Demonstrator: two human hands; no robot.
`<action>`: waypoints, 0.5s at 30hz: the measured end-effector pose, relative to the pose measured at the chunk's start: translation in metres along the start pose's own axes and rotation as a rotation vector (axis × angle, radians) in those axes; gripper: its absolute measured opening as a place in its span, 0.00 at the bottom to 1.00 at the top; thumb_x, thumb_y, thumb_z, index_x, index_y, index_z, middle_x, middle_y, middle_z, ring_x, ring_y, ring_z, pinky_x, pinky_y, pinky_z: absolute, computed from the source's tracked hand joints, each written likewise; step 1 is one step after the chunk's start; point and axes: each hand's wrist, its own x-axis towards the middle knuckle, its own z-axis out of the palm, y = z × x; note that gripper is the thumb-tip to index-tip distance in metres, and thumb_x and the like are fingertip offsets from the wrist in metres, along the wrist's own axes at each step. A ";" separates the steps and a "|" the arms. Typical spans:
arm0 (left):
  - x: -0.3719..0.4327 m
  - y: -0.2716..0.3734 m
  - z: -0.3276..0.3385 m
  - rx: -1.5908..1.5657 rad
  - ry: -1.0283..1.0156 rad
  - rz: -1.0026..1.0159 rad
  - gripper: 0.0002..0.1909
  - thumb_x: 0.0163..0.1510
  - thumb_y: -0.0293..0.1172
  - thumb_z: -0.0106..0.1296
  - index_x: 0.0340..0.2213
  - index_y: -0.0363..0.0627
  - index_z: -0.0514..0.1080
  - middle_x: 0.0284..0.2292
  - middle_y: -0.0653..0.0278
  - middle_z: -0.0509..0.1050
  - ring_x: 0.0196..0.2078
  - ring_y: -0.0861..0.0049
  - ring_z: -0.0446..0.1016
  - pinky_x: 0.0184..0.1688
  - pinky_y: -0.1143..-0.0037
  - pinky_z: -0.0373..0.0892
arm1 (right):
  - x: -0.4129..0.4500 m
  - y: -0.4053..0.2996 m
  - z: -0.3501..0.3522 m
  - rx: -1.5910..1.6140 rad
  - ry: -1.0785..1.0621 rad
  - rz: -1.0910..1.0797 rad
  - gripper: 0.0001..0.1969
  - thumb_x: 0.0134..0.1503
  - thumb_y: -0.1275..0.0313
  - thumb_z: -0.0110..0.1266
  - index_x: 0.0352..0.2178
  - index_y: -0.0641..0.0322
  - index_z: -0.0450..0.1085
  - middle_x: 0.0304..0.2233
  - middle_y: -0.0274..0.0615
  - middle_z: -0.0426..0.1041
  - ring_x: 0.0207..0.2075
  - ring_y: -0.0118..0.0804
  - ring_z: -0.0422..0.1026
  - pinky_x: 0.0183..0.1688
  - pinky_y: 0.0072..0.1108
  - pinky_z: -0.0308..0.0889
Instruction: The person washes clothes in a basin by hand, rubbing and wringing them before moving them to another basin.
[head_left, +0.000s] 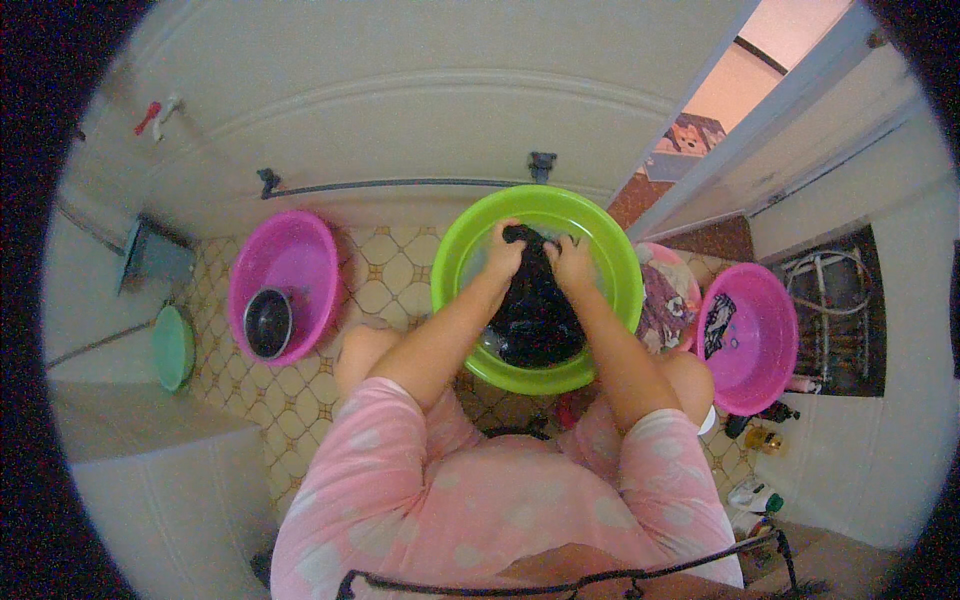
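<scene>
A lime-green plastic basin (630, 292) stands between my knees with a wet black cloth garment (536, 300) in it. My left hand (504, 253) grips the upper left part of the garment, fingers curled into the fabric. On the other side of the same bunched cloth, my right hand (571, 262) holds its upper right part. The lower part of the garment spreads along the near side of the basin, where some water or suds show. How much water lies under the cloth I cannot tell.
To the left, a pink basin (319, 262) holds a dark round pot (268, 324). A green round basin (172, 348) is farther left. At right are a tub of clothes (664, 300) and a pink basin (757, 330) with patterned cloth. Bottles (754, 496) line the right wall.
</scene>
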 end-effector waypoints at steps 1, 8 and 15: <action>0.005 -0.010 -0.002 0.012 -0.050 -0.026 0.13 0.45 0.24 0.40 0.35 0.48 0.65 0.30 0.60 0.68 0.32 0.70 0.67 0.34 0.75 0.64 | -0.003 0.004 0.003 -0.002 -0.001 0.002 0.16 0.45 0.60 0.48 0.30 0.62 0.65 0.40 0.59 0.58 0.37 0.54 0.62 0.38 0.34 0.59; 0.013 -0.040 -0.002 -0.313 -0.099 -0.350 0.17 0.45 0.25 0.39 0.39 0.49 0.62 0.31 0.57 0.68 0.31 0.68 0.68 0.29 0.70 0.67 | 0.001 -0.001 -0.017 0.073 -0.460 0.020 0.23 0.43 0.62 0.49 0.39 0.67 0.59 0.40 0.59 0.61 0.41 0.53 0.62 0.43 0.32 0.57; 0.001 -0.002 0.008 -0.309 -0.204 -0.428 0.20 0.48 0.37 0.41 0.42 0.40 0.58 0.38 0.55 0.63 0.36 0.66 0.65 0.38 0.73 0.62 | -0.013 -0.020 0.003 0.370 -0.183 0.201 0.16 0.45 0.65 0.48 0.33 0.64 0.63 0.31 0.55 0.66 0.31 0.53 0.66 0.36 0.34 0.61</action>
